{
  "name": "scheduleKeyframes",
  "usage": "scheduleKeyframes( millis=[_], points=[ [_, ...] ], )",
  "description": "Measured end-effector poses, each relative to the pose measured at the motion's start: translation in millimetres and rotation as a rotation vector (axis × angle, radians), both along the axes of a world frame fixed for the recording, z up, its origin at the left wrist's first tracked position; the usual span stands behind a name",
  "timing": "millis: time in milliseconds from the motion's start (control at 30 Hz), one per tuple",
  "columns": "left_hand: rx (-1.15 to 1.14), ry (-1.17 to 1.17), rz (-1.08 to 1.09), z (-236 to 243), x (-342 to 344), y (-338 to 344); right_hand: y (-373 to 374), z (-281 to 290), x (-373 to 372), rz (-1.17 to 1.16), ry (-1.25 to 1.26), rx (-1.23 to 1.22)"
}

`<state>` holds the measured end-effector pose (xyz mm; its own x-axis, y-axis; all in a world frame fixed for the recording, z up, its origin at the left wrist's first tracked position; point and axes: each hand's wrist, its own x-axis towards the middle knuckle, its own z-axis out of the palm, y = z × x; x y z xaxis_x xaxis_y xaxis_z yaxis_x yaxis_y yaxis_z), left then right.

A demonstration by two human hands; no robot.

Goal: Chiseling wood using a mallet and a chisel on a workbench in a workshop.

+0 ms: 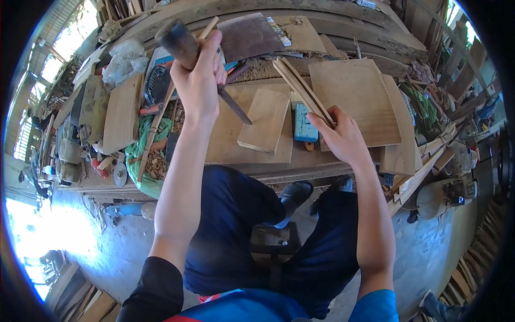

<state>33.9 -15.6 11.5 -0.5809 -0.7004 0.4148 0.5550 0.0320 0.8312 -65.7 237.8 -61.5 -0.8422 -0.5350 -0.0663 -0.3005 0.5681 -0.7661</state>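
My left hand [199, 80] is closed and raised above the bench's left part. From its lower side runs the narrow dark blade of a chisel [234, 105], its tip at a small wooden block [265, 121]. A thick dark cylinder [178, 44] sticks out above the fist; I cannot tell whether it is the chisel's handle or a separate piece. A thin wooden stick [210, 27] shows beside my fingertips. My right hand [343, 137] grips the near end of a grooved wooden strip [301, 86], which slants up and away to the left. The block lies on a wider board [225, 140].
A turquoise box-shaped thing [304, 122] lies between the block and my right hand. Flat boards [354, 96] are stacked at right. On the left are a green plastic bag [144, 177] with shavings, a plank [122, 115] and tools. My knees sit against the bench's near edge.
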Motion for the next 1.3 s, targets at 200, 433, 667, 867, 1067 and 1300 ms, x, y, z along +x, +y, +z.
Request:
scheduleKeyframes(
  millis=[200,433,667,867,1067,1300],
  points=[
    [-0.287,0.007,-0.125,-11.7,-5.8,-12.0,1.8,-2.5,0.3,-0.001,0.004,0.007],
    [-0.429,0.035,-0.003,-16.9,-9.4,-15.8,4.2,-7.6,-2.2,0.001,0.031,0.013],
    [-0.222,0.052,0.068,-27.3,-13.3,-28.1,-0.2,-8.0,-3.7,0.017,0.003,0.035],
    [-0.034,-0.059,-0.135,-10.8,-7.6,3.0,1.2,-10.0,-4.3,0.03,-0.011,0.02],
    [-0.133,-0.013,-0.306,-19.4,-12.5,-6.9,-1.8,-12.6,-4.0,0.039,0.007,0.023],
    [-0.107,-0.065,-0.402,1.9,-48.0,1.6,-7.2,-13.6,-2.0,0.048,0.001,-0.031]
  ],
)
